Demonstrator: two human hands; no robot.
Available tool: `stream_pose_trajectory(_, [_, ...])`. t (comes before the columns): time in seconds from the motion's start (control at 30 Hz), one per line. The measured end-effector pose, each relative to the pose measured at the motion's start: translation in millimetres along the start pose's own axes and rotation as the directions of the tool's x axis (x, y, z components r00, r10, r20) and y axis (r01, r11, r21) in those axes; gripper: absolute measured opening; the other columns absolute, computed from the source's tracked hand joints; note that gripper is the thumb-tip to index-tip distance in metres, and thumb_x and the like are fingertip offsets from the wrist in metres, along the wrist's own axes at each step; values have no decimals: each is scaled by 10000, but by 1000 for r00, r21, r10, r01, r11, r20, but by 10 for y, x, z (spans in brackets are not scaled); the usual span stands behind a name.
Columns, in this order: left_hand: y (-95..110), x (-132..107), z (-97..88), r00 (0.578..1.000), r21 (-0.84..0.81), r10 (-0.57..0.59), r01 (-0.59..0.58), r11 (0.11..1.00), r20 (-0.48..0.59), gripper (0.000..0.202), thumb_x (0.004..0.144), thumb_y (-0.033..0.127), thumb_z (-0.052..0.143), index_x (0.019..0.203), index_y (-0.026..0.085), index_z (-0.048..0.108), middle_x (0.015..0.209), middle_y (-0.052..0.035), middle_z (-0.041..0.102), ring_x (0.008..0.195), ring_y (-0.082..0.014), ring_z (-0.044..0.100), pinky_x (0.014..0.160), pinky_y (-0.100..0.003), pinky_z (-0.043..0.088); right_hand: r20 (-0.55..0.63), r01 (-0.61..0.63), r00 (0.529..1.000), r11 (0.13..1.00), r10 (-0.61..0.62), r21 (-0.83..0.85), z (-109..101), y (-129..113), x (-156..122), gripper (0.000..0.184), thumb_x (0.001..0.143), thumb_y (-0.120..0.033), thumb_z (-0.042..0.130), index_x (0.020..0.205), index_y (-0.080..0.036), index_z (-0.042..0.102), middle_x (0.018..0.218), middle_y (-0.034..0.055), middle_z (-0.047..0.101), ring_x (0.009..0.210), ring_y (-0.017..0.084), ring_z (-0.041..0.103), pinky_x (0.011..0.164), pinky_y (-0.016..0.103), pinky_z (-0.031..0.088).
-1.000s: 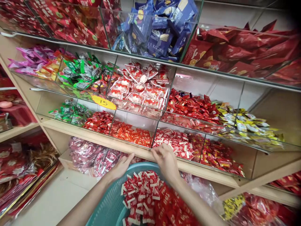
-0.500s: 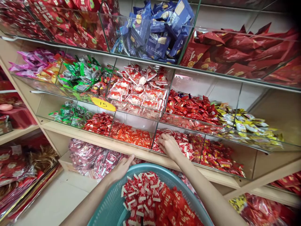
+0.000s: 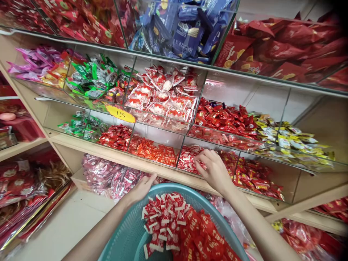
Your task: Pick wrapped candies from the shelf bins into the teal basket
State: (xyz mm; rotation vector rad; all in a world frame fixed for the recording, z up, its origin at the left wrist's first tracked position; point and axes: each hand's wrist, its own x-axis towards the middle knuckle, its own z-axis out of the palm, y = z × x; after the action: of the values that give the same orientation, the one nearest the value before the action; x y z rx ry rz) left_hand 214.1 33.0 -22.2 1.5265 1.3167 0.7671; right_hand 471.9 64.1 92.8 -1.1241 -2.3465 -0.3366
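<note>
A teal plastic basket [image 3: 127,224] is at the bottom middle, with red-and-white wrapped candies [image 3: 165,217] on its left side and red-orange wrapped packets [image 3: 202,235] on its right. My left hand [image 3: 143,186] grips the basket's far left rim, the thumb lying along it and the other fingers mostly hidden. My right hand [image 3: 212,168] is over the lowest shelf, at a compartment of small red-and-white wrapped candies [image 3: 187,157]. Its fingers are curled towards the thumb; what they hold, if anything, cannot be made out.
Clear dividers and front panels [image 3: 178,154] split the shelves into compartments. Orange packets [image 3: 154,150] lie left of my right hand, red-and-gold candies [image 3: 252,177] to its right. A yellow price tag [image 3: 120,114] hangs above. Bagged goods [image 3: 103,174] sit below the wooden shelf edge [image 3: 81,146].
My right hand has shifted right and slightly back over the red-and-white candies. My left hand stays on the basket rim. The view has tilted down a little, and the shelves appear higher.
</note>
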Motion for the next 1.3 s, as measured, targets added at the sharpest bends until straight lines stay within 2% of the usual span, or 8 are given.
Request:
stream_pose_trajectory(0.07, [-17,8,6,1000,5,4,-4,1000,-13,687,850,604,215,729,142,709,664,-27,699,669,-191,596,731,-263,394,22,-25,1000,993,22,117,-69,-134,-77,180,877,-243,421,792,-188,570,813,44,537,776,174,452,713,298,336])
stream_pose_trajectory(0.17, [-38,20,15,1000,4,20,-20,1000,-18,683,853,599,216,740,147,714,677,-25,699,696,-196,600,737,-259,393,118,-73,992,953,39,293,-75,-373,-172,132,854,-217,463,760,-198,553,797,26,539,780,161,471,705,281,354])
stream_pose_trajectory(0.33, [-33,18,14,1000,14,17,-17,1000,0,703,851,605,200,734,140,714,599,-14,669,609,-180,573,657,-247,391,252,-150,967,897,45,417,149,-682,-267,111,798,-141,504,708,-195,539,760,8,528,768,149,483,692,259,360])
stream_pose_trajectory(0.5, [-28,19,16,999,13,36,-36,999,-9,713,851,605,192,734,132,712,616,-19,673,621,-182,578,646,-245,391,315,-259,940,870,129,419,423,-807,-310,131,762,-119,508,656,-192,533,723,2,533,736,144,491,652,240,353])
stream_pose_trajectory(0.7, [-13,11,14,999,-8,52,-52,999,1,706,850,602,204,717,134,715,615,-22,675,628,-185,581,653,-246,398,354,-332,912,880,208,338,594,-864,-297,142,728,-108,525,611,-188,525,694,1,547,713,136,499,634,225,346])
stream_pose_trajectory(0.93, [-25,18,8,998,2,55,-55,998,-3,708,857,594,201,720,126,714,621,-24,669,611,-179,573,636,-247,390,408,-363,881,897,241,254,701,-899,-226,151,694,-98,515,569,-183,512,673,5,563,687,129,500,626,226,329])
stream_pose_trajectory(1.3, [24,-5,5,1000,10,10,-10,1000,-13,698,846,607,212,702,128,699,570,-15,641,592,-178,549,635,-251,381,467,-356,844,927,264,119,793,-955,-143,107,696,-134,536,627,-184,602,733,38,632,749,162,556,636,243,346])
